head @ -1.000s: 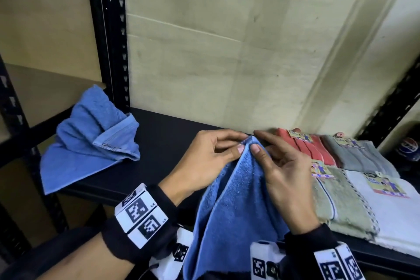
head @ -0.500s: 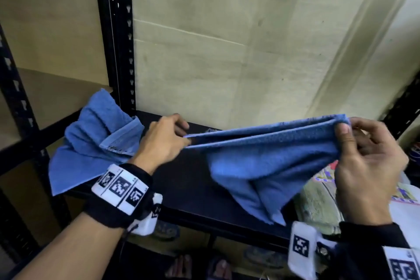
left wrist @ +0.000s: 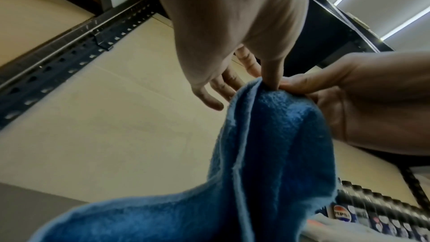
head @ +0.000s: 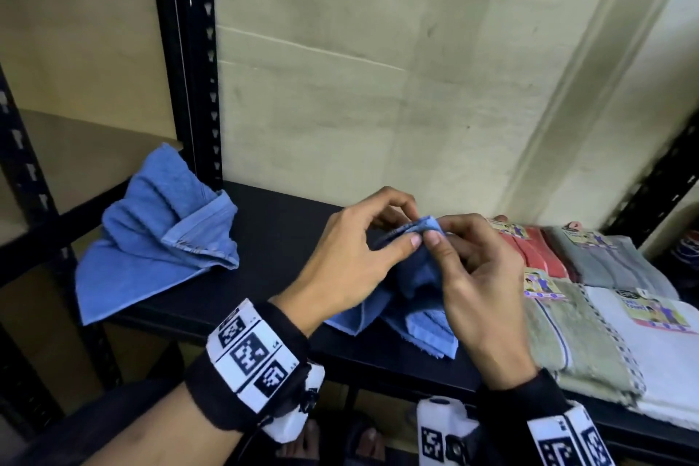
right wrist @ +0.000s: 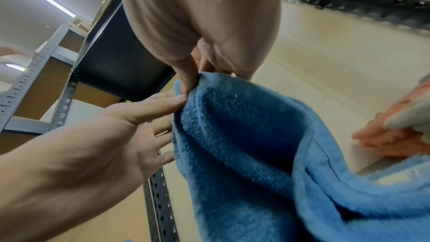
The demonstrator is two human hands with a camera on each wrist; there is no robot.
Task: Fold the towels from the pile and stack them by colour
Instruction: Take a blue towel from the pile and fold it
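Observation:
Both hands meet over the black shelf and pinch the top corners of a blue towel together. My left hand holds it between thumb and fingers, and my right hand pinches the same spot from the right. The towel hangs doubled, and its lower edges lie on the shelf's front. In the left wrist view my left hand presses its thumb on the towel. In the right wrist view my right hand grips the towel. A second blue towel lies crumpled at the shelf's left end.
Folded towels lie at the right of the shelf: red and grey behind, green and white in front. A black upright post stands at the back left. Pepsi bottles stand further right.
Half a second ago my hands were spread wide with the towel stretched between them. They have come together, doubling the towel, and it has dropped lower onto the shelf.

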